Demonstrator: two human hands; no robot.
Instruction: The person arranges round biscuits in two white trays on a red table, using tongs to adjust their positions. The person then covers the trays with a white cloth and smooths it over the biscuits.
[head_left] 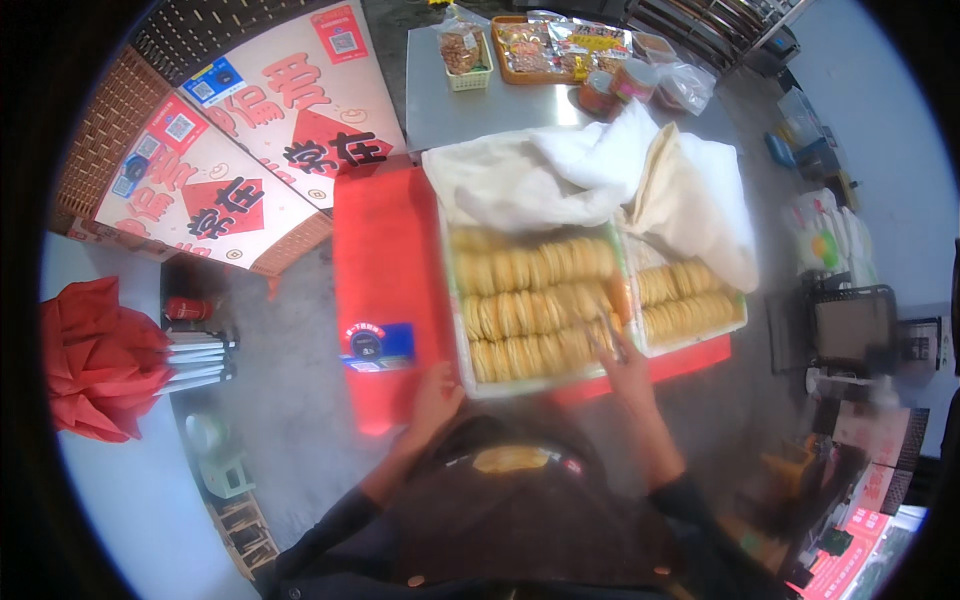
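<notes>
My right hand [627, 372] is closed round a pair of metal tongs [597, 335]. The tongs' tips reach over the right end of the rows in a white box [545, 384]; motion blurs them, and I cannot make out anything between them. Thin, round, golden flatbreads [530, 312] stand on edge in the box, packed in rows. By the box's near left corner, over the red tablecloth [385, 230], is my left hand [438, 392]; its fingers are blurred. A second white box [697, 342] on the right holds more flatbreads. White and cream cloths [540, 185] cover the far parts of both boxes.
Behind the boxes, a metal table [445, 115] carries a small basket [468, 75], a brown tray [515, 70] of packets, and jars [632, 80]. Printed boards [230, 205] stand at the left. Further left is a folded red canopy [105, 360]. Steam or haze blurs the floor.
</notes>
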